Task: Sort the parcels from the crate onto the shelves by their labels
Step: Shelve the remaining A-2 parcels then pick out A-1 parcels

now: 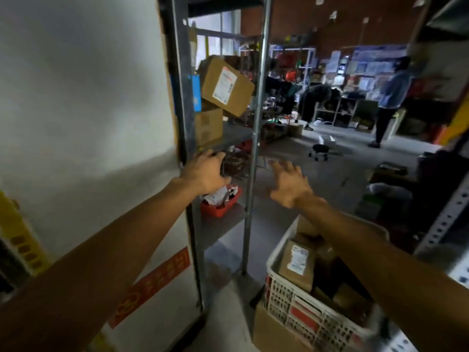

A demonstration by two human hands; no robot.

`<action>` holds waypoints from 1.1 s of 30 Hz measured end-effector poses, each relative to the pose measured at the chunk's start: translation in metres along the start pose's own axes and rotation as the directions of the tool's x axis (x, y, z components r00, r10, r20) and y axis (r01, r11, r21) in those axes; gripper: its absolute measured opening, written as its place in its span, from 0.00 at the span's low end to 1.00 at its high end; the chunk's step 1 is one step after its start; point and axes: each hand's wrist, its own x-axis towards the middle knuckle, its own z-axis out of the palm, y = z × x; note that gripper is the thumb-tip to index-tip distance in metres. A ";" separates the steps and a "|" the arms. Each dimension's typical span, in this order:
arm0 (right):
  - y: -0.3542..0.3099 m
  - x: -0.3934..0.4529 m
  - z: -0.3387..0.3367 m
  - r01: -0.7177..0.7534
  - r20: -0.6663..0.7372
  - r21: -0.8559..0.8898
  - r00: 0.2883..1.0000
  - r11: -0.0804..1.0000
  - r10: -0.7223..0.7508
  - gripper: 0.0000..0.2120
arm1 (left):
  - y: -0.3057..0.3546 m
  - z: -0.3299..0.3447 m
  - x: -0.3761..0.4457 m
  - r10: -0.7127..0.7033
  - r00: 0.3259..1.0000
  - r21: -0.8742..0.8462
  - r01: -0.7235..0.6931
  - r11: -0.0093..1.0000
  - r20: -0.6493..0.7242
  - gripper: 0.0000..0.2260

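Left grip: left hand [206, 175] reached at the edge of the metal shelves [228, 134], fingers curled round something dark; what it was could not be made out.
Right grip: right hand [289, 185] hung in the air beside the rack, fingers spread, holding nothing.
Parcels in crate: brown cardboard parcels [298, 264] lay packed in the white slatted crate [291, 304] at lower right, one showing a white label face-up.
Handling: the boxes looked stiff and square-edged, probably light to moderate in weight; the cardboard faces seemed dry enough not to slip. Taking hold across two opposite sides, label kept in view, appeared the safest way.
Shelved parcels: a labelled box [225, 85] leaned tilted on a smaller carton [208, 125] on the middle shelf, and might slide if nudged.
Lower shelf: a red basket [220, 208] held papers.
Background: a person in blue [392, 97] stood well apart across the room.
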 end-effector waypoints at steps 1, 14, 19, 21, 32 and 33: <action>0.022 -0.001 0.004 -0.042 -0.010 0.010 0.999 0.999 0.043 0.37 | 0.015 0.012 0.012 0.033 0.999 -0.022 -0.032 0.999 0.021 0.33; 0.207 -0.019 0.087 -0.532 0.075 0.169 0.846 0.830 0.528 0.36 | 0.141 0.191 0.122 0.357 0.895 -0.165 -0.322 0.932 0.268 0.37; 0.234 0.003 0.117 -0.591 0.065 0.143 0.806 0.794 0.588 0.36 | 0.154 0.239 0.163 0.452 0.841 -0.206 -0.405 0.891 0.299 0.32; 0.239 0.009 0.126 -0.633 0.061 0.131 0.773 0.763 0.631 0.32 | 0.156 0.257 0.178 0.489 0.805 -0.240 -0.430 0.871 0.335 0.32; 0.282 0.013 0.200 -0.788 0.260 0.177 0.616 0.590 0.744 0.28 | 0.191 0.355 0.230 0.615 0.620 -0.334 -0.518 0.788 0.488 0.24; 0.286 0.013 0.209 -0.788 0.281 0.172 0.614 0.591 0.738 0.30 | 0.193 0.365 0.234 0.607 0.611 -0.329 -0.513 0.792 0.508 0.24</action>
